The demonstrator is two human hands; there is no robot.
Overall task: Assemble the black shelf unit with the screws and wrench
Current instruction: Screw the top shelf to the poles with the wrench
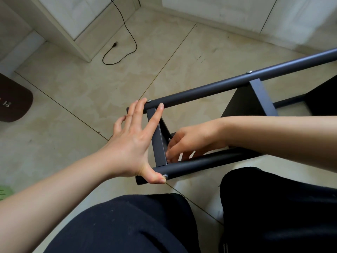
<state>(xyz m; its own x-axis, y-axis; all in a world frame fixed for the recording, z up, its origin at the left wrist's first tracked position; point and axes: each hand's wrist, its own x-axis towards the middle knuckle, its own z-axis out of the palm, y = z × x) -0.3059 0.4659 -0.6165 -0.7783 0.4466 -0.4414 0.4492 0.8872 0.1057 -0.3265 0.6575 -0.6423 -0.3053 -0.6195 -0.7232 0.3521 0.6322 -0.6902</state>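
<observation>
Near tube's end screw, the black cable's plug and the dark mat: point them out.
near tube's end screw [165, 176]: head view, on its silver head.
black cable's plug [114, 44]: head view, on the loose end.
dark mat [12, 101]: head view, mid-surface.

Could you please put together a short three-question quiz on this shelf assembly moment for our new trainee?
1. True or false: the left hand is spread across both black tubes.
2. Where does the right hand work? A) on the cable B) inside the frame, by the flat crossbar C) on the mat
3. What touches the left thumb on the near tube?

Key: 1 true; 2 B; 3 a silver screw head.
</observation>
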